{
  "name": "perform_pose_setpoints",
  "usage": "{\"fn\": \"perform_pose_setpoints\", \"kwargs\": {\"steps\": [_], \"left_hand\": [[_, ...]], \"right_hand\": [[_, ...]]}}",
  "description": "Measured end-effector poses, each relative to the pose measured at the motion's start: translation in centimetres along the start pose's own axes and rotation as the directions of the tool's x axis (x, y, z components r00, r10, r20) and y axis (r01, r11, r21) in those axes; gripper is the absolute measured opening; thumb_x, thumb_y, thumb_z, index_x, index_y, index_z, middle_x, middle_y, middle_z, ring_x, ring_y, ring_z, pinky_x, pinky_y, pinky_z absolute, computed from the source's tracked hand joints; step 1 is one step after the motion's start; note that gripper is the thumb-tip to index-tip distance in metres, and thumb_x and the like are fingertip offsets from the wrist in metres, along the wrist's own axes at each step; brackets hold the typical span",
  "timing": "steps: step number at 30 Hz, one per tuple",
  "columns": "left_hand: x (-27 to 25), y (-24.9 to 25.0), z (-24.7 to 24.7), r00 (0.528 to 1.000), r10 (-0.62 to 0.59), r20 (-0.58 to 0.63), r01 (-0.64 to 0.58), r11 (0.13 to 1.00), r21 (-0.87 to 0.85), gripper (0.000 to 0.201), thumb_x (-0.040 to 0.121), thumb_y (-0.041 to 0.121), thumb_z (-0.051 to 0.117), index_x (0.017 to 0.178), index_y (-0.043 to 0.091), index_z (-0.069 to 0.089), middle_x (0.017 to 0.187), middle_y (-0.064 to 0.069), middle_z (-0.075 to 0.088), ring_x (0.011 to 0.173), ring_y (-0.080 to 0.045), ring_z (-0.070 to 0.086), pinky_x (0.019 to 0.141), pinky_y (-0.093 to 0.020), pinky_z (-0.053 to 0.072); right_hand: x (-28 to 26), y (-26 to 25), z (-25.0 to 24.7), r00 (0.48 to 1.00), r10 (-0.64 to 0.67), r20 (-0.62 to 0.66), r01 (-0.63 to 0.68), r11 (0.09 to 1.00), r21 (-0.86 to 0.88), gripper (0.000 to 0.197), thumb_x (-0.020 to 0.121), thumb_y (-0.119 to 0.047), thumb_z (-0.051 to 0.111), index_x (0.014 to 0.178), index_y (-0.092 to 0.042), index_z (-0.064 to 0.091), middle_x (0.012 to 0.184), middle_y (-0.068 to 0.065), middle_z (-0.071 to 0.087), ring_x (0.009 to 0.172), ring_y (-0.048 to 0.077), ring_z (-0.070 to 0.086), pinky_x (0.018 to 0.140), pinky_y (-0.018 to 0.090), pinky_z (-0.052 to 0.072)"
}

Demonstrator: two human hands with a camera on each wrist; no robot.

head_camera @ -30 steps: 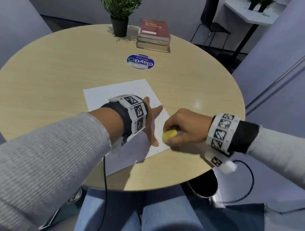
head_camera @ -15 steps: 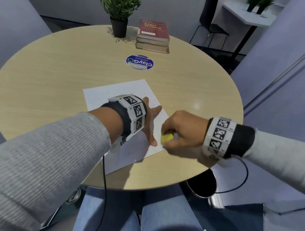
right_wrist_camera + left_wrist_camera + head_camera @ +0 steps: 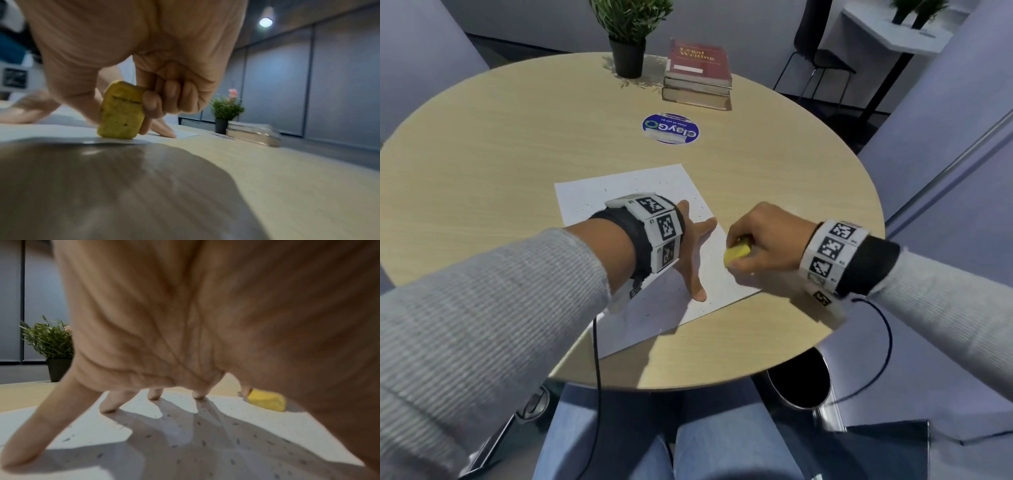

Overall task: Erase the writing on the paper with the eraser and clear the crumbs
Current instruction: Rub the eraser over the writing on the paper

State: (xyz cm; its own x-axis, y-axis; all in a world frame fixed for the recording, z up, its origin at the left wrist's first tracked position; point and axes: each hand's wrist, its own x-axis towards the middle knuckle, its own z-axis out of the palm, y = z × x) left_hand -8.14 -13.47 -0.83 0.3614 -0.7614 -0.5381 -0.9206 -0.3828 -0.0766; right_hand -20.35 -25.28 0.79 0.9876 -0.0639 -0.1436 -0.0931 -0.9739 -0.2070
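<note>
On the near right part of the paper (image 3: 626, 192), the right hand (image 3: 767, 236) has the yellow eraser (image 3: 737, 255) pinched between thumb and curled fingers, its bottom face down flat on the sheet close to the sheet's right edge. From the right wrist view the eraser (image 3: 121, 112) stands nearly upright, slightly tilted, thumb on one side, fingertips (image 3: 152, 104) on the other, the remaining fingers tucked into the palm. The block looks worn and grubby on its face.

Just beside it, the left hand (image 3: 690, 253) is splayed wide on the paper, fingers straight and apart, holding nothing. From the left wrist view the fingertips (image 3: 153, 395) are planted on the sheet with the palm arched above, and the eraser (image 3: 266, 400) sits just past the thumb side. Dark little crumbs (image 3: 203, 443) speckle the paper (image 3: 102, 426) under and around that hand; whether any pencil writing is left among them is hard to tell, the specks are so small.

Further out, the sheet lies angled on a round wooden table (image 3: 482, 144). Beyond it sits a round blue sticker (image 3: 671, 129), then a stack of books (image 3: 698, 77) with a red one on top, and a potted plant (image 3: 628, 37) just left of them. Below the table's near edge, on the right, a dark round bin (image 3: 801, 380) opens.
</note>
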Motion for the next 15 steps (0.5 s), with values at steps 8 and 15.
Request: {"fn": "perform_pose_setpoints", "kwargs": {"steps": [8, 15], "left_hand": [[-1.2, -0.5, -0.5, 0.995, 0.102, -0.009, -0.101, 0.994, 0.039, 0.156, 0.017, 0.099, 0.056, 0.155, 0.039, 0.012, 0.148, -0.002, 0.016, 0.141, -0.030, 0.021, 0.112, -0.041, 0.019], [-2.5, -0.9, -0.8, 0.997, 0.077, 0.026, -0.079, 0.995, 0.065, 0.130, 0.066, 0.078, 0.068, 0.155, 0.038, -0.018, 0.164, -0.010, -0.018, 0.151, -0.031, -0.017, 0.119, -0.053, -0.004]], "right_hand": [[-1.5, -0.4, -0.3, 0.992, 0.052, -0.111, -0.038, 0.991, 0.127, 0.026, 0.078, -0.038, 0.066, 0.086, -0.014, 0.072, 0.062, -0.006, 0.061, 0.055, 0.005, 0.052, 0.058, 0.023, 0.040], [-2.5, -0.8, 1.0, 0.998, 0.031, -0.050, -0.023, 0.987, 0.156, 0.028, 0.081, -0.034, 0.067, 0.102, -0.015, 0.068, 0.076, 0.002, 0.068, 0.068, 0.017, 0.059, 0.067, 0.031, 0.048]]}}
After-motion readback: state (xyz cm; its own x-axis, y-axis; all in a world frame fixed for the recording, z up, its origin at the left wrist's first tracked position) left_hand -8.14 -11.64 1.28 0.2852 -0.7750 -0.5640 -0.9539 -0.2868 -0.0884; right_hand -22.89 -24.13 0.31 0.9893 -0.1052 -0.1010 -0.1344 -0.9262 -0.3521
